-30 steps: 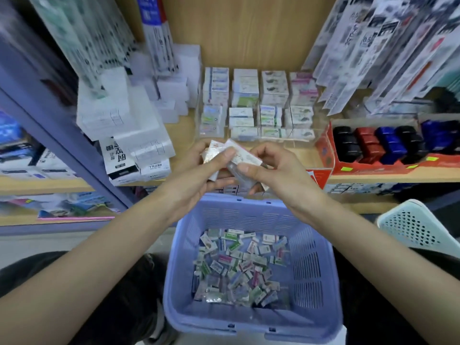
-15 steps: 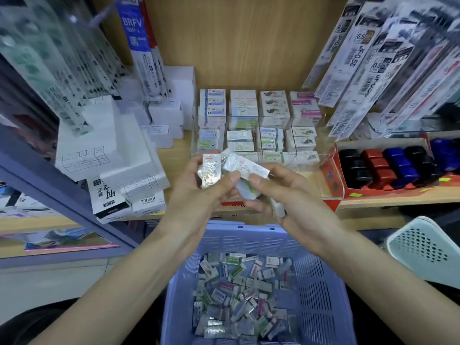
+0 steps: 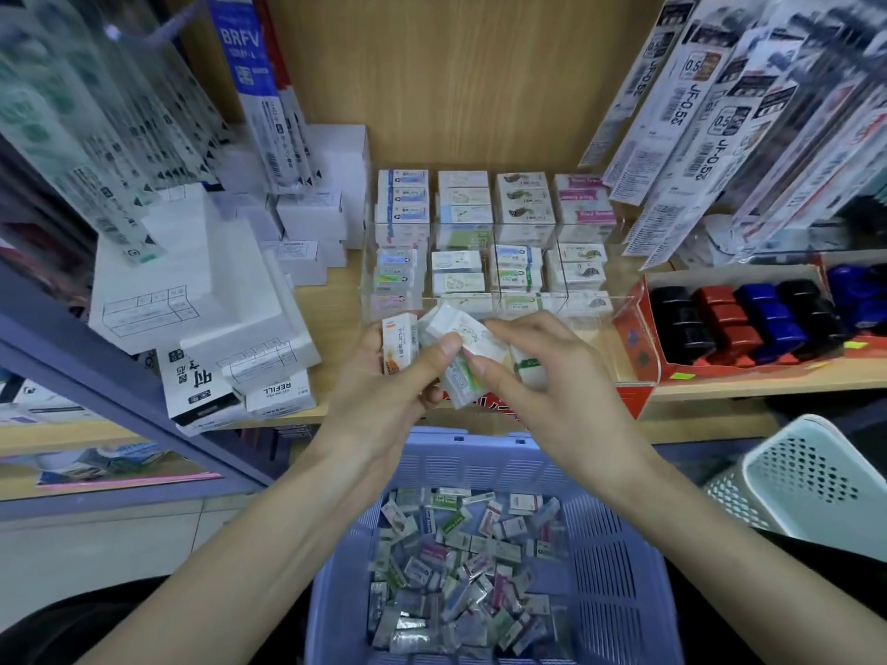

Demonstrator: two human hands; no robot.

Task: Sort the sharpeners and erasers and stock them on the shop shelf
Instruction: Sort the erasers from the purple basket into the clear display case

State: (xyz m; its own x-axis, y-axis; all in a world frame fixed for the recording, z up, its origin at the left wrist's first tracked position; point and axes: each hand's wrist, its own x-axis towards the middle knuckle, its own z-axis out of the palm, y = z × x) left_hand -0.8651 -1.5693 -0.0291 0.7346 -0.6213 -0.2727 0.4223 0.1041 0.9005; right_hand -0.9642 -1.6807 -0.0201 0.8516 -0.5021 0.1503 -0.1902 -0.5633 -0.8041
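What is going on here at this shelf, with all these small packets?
A person is sorting wrapped erasers in front of a shop shelf. The left hand holds a handful of erasers, and the right hand pinches one white eraser from that bunch. Below the hands, a purple basket holds many loose erasers. On the shelf behind, a clear divided tray already has neat stacks of erasers in it.

Bystander stock and fittings.
White refill boxes stacked at left; hanging packets, probably pen refills, upper right; pale perforated basket low at right, below the packets.
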